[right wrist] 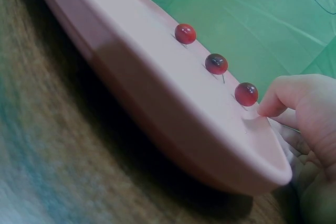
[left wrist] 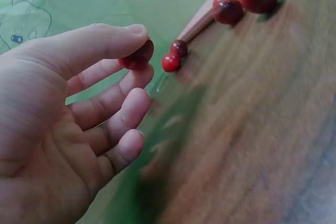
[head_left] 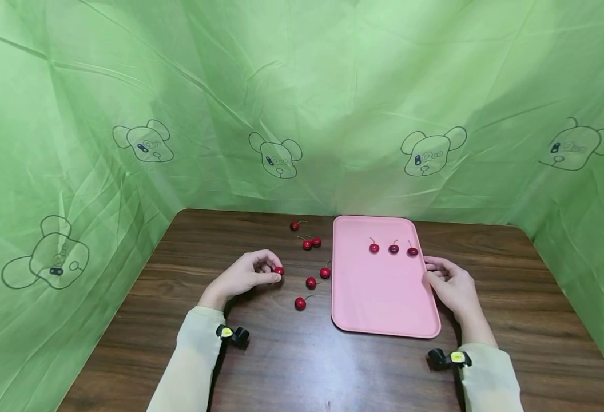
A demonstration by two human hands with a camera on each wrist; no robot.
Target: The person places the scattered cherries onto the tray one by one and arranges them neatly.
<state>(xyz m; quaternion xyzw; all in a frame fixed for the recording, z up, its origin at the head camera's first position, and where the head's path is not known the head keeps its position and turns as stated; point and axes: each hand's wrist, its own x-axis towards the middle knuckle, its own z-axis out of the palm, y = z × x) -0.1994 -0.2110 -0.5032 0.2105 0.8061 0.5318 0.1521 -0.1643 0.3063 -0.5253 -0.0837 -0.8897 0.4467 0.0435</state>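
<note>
My left hand point(head_left: 246, 276) pinches a red cherry point(left wrist: 137, 56) between thumb and fingers, just above the table left of the other cherries. In the head view, a pink tray point(head_left: 379, 303) lies right of centre. Three cherries with stems stand in a row across its upper part, the middle one a dark cherry point(head_left: 393, 249). At the tray's right edge, my right hand point(head_left: 452, 286) grips the rim, its thumb on the edge nearest the rightmost cherry point(right wrist: 246, 94). Its other fingers are partly hidden at the tray's outer side.
Several loose cherries lie on the brown wooden table point(head_left: 276, 355) between my left hand and the tray, among them a near cherry point(head_left: 300, 304) and a far cherry point(head_left: 294, 226). A green cloth point(head_left: 302, 86) with drawn bear heads hangs behind and at both sides.
</note>
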